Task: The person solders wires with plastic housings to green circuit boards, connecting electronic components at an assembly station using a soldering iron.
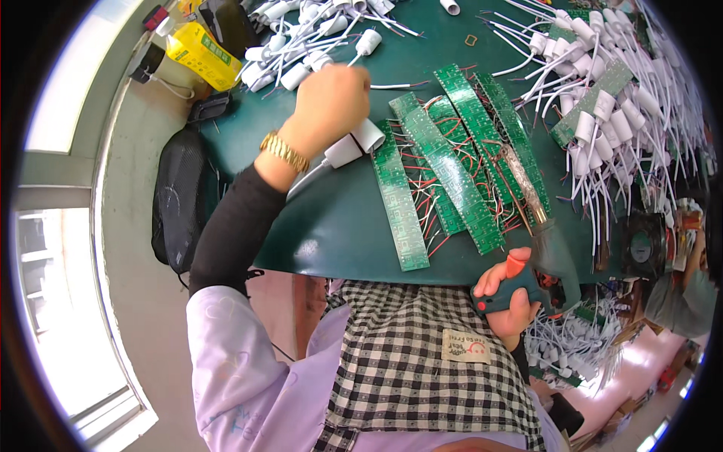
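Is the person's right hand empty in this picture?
No, the right hand grips a glue gun with an orange trigger, its tip lying over the green circuit boards.

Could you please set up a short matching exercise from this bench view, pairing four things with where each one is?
Things:
1. white lamp socket
2. glue gun
3. yellow box
4. green circuit strips

Places:
A. far left corner of the green table
B. in the left hand
C. fanned out mid-table with red wires
D. in the right hand

Pairs: 1-B, 2-D, 3-A, 4-C
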The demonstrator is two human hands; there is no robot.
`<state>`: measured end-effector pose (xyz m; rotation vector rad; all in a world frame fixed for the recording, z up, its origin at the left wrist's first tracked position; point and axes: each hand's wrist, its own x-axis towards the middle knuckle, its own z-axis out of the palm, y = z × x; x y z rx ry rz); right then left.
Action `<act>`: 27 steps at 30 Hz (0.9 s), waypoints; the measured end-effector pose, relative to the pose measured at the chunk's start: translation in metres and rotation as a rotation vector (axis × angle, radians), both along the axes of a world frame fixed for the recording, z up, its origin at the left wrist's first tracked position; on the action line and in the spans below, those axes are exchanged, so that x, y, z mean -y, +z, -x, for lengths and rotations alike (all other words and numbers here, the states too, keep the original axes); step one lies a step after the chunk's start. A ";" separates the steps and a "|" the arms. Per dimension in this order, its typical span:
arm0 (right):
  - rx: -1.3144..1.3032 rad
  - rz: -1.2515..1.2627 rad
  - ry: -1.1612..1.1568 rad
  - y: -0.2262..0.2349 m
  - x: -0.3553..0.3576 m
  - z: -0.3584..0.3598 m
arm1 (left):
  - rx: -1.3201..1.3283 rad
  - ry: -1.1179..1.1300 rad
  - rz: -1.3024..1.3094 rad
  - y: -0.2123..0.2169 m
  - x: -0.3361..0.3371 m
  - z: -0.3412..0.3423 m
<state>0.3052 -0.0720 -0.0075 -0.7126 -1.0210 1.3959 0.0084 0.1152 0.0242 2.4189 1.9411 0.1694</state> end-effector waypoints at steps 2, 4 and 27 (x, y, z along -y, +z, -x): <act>0.004 0.004 -0.001 0.000 0.003 0.001 | 0.161 0.051 -0.281 -0.007 -0.039 0.005; 0.000 0.013 0.001 0.002 0.002 0.001 | 0.069 0.147 -0.307 -0.014 -0.078 -0.004; 0.060 0.148 0.151 0.003 -0.007 0.013 | 0.227 -0.378 -0.206 0.035 0.101 -0.015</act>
